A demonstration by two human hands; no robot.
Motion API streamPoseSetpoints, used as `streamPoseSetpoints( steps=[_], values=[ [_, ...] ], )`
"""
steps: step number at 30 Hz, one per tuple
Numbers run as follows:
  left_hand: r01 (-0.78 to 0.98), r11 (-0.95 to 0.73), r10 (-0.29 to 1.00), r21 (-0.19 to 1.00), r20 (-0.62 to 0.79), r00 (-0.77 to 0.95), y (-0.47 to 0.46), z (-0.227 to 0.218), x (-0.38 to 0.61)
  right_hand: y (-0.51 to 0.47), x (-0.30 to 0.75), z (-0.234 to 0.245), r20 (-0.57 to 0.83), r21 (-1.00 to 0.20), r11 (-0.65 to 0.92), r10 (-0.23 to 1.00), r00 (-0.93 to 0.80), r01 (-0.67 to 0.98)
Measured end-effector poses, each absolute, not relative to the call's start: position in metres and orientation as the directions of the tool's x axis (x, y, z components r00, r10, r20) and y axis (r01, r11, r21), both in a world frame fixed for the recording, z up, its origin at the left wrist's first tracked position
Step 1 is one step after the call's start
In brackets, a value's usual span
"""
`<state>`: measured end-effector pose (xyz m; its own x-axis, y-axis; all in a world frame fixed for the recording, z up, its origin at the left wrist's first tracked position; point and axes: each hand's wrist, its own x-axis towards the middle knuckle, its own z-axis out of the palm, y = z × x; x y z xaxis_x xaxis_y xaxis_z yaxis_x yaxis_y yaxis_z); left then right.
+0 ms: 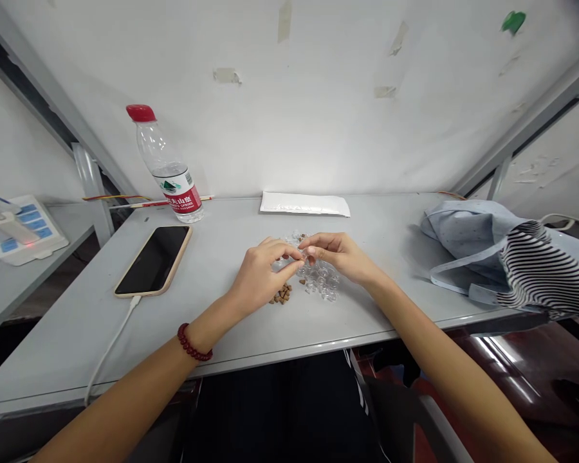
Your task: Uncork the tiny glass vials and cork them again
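Over the middle of the table, my left hand and my right hand meet at the fingertips, both closed in a pinch. A small clear plastic piece shows at my right fingertips. Whatever my left thumb and finger pinch is too small to make out. Under and beside my right hand lies a loose heap of clear plastic pieces. A little pile of brown pellets sits below my left hand, partly covered by it. One more brown pellet lies by the clear heap.
A white packet lies by the back wall. To the left are a phone on a white cable and a red-capped water bottle. A light-blue cloth bag rests at the right. A power strip stands far left.
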<state>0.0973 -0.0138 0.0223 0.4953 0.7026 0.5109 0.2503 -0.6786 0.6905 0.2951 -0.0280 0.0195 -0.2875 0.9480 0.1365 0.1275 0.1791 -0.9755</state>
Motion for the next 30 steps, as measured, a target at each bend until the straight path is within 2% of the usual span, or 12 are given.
streamPoseSetpoints(
  steps=[11,20,26,30],
  values=[
    [0.219,-0.683,0.678,0.697,0.492,0.547,-0.0145,0.0217,0.0972,-0.0308,0.2955,0.0246,0.155,-0.944,0.251,0.909,-0.386,0.213],
    [0.149,-0.711,0.628,0.688,0.525,0.574,-0.0151,0.0232,0.0952,-0.032,0.2955,0.027,0.139,-0.942,0.261,0.876,-0.462,0.212],
    [0.275,-0.538,0.768,0.797,0.329,0.55,-0.0138,0.0255,0.0971,-0.0323,0.2964,0.0225,0.136,-0.938,0.272,0.86,-0.492,0.216],
    [0.296,-0.56,0.764,0.774,0.344,0.545,-0.0146,0.0247,0.0977,-0.0332,0.2955,0.0207,0.129,-0.934,0.271,0.862,-0.491,0.231]
  ],
)
